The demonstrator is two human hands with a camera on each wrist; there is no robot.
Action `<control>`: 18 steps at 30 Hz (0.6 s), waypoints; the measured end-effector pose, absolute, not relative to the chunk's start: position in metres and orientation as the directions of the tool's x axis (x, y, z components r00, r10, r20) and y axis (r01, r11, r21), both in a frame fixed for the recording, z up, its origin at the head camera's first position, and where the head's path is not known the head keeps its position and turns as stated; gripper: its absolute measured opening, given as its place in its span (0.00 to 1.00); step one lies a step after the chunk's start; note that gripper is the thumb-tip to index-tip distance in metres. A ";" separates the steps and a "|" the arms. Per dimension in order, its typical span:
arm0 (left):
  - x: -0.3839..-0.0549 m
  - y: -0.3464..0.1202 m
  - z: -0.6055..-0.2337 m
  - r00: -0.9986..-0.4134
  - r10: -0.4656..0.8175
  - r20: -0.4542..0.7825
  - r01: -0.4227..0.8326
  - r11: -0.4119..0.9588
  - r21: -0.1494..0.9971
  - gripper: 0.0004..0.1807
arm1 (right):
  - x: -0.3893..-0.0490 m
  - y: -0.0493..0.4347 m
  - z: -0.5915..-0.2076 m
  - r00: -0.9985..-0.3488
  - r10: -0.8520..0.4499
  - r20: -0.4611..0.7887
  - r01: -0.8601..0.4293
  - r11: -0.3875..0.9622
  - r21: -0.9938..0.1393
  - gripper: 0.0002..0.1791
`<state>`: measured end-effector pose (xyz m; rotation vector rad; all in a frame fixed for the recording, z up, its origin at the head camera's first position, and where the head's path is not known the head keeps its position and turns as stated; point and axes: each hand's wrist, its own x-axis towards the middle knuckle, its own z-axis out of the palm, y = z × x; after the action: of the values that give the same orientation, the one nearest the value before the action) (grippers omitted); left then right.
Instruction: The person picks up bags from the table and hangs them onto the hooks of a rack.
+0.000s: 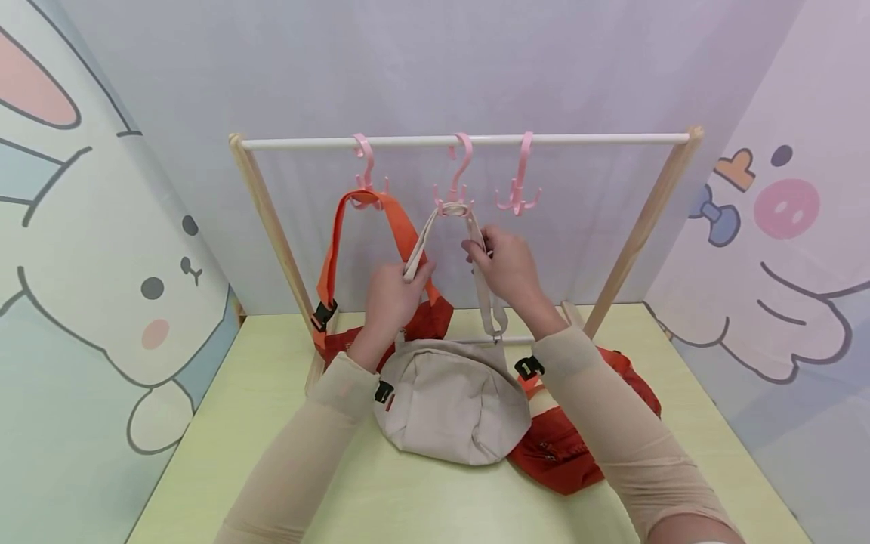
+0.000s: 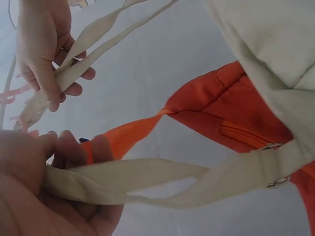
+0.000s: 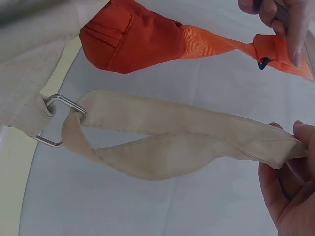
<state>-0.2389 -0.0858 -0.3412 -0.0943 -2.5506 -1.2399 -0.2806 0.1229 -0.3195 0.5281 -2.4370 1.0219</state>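
Note:
A beige waist bag [image 1: 451, 400] hangs by its strap from the middle pink hook [image 1: 458, 177], its body low in front of the rack. My left hand [image 1: 394, 298] grips the left run of that strap; in the left wrist view the fingers curl round the beige strap [image 2: 147, 179]. Higher and to the right, my right hand [image 1: 506, 264] pinches the other run, and the right wrist view shows the strap [image 3: 162, 118] leading to a metal ring [image 3: 66, 105]. Behind my left hand, a red bag [image 1: 431, 321] with an orange strap [image 1: 401, 227] hangs from the left hook [image 1: 365, 166].
A white rail [image 1: 584, 140] on wooden legs [image 1: 646, 227] carries the hooks. The right pink hook [image 1: 519, 177] bears no bag. Another red bag [image 1: 557, 453] lies on the pale table [image 1: 238, 438], partly under my right forearm. Cartoon-printed walls stand on both sides.

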 end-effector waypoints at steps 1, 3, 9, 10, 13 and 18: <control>-0.239 -0.087 -0.345 -0.953 -0.073 0.295 0.188 0.622 0.760 0.28 | -0.280 0.123 -0.321 -0.832 -0.173 0.528 -0.495 0.660 -0.565 0.13; -0.239 -0.090 -0.351 -0.953 -0.072 0.293 0.188 0.616 0.765 0.28 | -0.280 0.124 -0.323 -0.835 -0.171 0.522 -0.489 0.665 -0.564 0.14; -0.240 -0.096 -0.365 -0.954 -0.061 0.295 0.208 0.576 0.791 0.22 | -0.281 0.126 -0.333 -0.845 -0.174 0.506 -0.479 0.668 -0.570 0.15; -0.241 -0.097 -0.367 -0.954 -0.058 0.294 0.210 0.573 0.792 0.21 | -0.281 0.126 -0.335 -0.848 -0.172 0.502 -0.474 0.670 -0.571 0.16; -0.242 -0.100 -0.373 -0.955 -0.044 0.294 0.217 0.572 0.791 0.18 | -0.281 0.128 -0.340 -0.854 -0.170 0.492 -0.464 0.676 -0.572 0.17; -0.242 -0.104 -0.381 -0.961 -0.027 0.276 0.214 0.564 0.798 0.18 | -0.281 0.129 -0.347 -0.860 -0.164 0.482 -0.455 0.673 -0.582 0.16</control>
<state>-0.2424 -0.1041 -0.3809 -0.1554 -2.5423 -1.3481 -0.2813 0.1292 -0.3470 0.4853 -2.4965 1.0206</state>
